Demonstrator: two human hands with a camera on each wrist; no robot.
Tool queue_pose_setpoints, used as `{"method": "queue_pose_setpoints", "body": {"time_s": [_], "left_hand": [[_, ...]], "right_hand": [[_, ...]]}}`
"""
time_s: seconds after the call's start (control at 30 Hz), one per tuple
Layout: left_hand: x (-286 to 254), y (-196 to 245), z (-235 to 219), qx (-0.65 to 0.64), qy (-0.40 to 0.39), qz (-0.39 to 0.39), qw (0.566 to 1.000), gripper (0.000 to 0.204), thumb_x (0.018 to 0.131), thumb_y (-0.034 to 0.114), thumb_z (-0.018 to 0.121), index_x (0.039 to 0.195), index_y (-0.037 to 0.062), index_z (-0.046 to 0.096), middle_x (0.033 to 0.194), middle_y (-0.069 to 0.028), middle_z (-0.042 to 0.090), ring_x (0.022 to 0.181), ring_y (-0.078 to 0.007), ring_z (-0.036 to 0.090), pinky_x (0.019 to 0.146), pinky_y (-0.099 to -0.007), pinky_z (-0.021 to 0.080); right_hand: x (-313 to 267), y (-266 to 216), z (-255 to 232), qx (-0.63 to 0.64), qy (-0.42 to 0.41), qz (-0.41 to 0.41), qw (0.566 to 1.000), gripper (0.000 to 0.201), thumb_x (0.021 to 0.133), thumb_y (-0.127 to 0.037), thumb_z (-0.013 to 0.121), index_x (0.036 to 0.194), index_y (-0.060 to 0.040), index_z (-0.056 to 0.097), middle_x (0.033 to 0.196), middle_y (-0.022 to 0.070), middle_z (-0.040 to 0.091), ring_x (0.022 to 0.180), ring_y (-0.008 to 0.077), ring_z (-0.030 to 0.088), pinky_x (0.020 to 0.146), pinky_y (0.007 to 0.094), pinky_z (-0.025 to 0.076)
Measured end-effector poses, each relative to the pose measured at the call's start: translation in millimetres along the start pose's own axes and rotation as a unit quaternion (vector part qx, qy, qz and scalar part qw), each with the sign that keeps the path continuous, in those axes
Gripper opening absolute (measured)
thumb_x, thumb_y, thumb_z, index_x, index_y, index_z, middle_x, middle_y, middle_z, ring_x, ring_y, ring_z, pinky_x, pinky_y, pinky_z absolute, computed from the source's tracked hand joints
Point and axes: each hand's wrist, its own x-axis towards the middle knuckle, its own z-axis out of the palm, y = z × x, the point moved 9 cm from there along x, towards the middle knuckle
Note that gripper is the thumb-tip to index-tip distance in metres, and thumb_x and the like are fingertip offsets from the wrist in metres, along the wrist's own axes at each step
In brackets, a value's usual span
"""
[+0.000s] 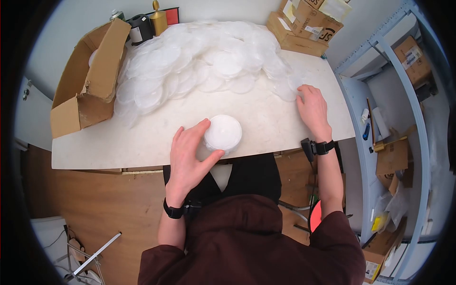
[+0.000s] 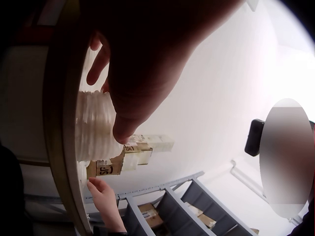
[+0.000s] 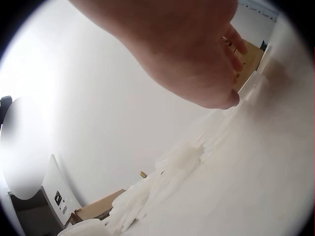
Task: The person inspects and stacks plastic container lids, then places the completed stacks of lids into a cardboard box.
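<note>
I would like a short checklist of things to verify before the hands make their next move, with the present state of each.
1. Left hand steadies the stack: ok, fingers and thumb lie around its side.
2. Stack stands upright: ok.
3. Stack is well back from the near edge of the table: not ok, it stands close to it.
4. Stack is apart from the loose discs: ok.
5. Right hand is at the loose discs: ok, at their right end.
6. Right hand pinches just one disc: cannot tell.
</note>
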Motion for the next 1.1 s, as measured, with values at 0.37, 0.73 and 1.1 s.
{"method": "queue_pose_setpoints", "body": {"time_s": [0.37,0.73,1.1], "left_hand": [[0.6,-0.1,1.2,0.004,0.002,-0.004,1.0,0.085,0.09,0.036,0.095,0.162,0.0076,0.061,0.149,-0.0148,0.072,0.141,-0.033,0.066,0.133,-0.0592,0.036],[-18.8,41.4,-32.7,-0.133,0.132,0.043,0.981,0.065,0.086,0.009,0.094,0.145,0.0033,0.069,0.16,-0.0236,0.063,0.144,-0.0438,0.064,0.119,-0.0511,0.053],[-63.1,74.3,18.1,-0.58,0.058,-0.034,0.812,0.061,0.105,0.014,0.085,0.155,0.0073,0.05,0.172,-0.0204,0.043,0.155,-0.0304,0.054,0.124,-0.0524,0.052]], "right_hand": [[-20.5,0.1,-25.3,0.087,0.018,0.092,0.992,0.011,0.108,-0.011,0.07,0.114,-0.0028,0.072,0.132,0.0169,0.081,0.122,0.0389,0.074,0.106,0.0448,0.058],[-85.7,-151.2,-72.7,0.442,-0.003,0.001,0.897,0.015,0.099,0.005,0.073,0.112,0.0,0.069,0.133,0.0206,0.079,0.124,0.0345,0.077,0.109,0.0419,0.058],[-147.3,-219.3,-65.0,0.598,0.04,-0.016,0.8,0.023,0.097,0.009,0.073,0.116,-0.0017,0.066,0.143,0.0241,0.071,0.139,0.0432,0.068,0.112,0.0517,0.057]]}}
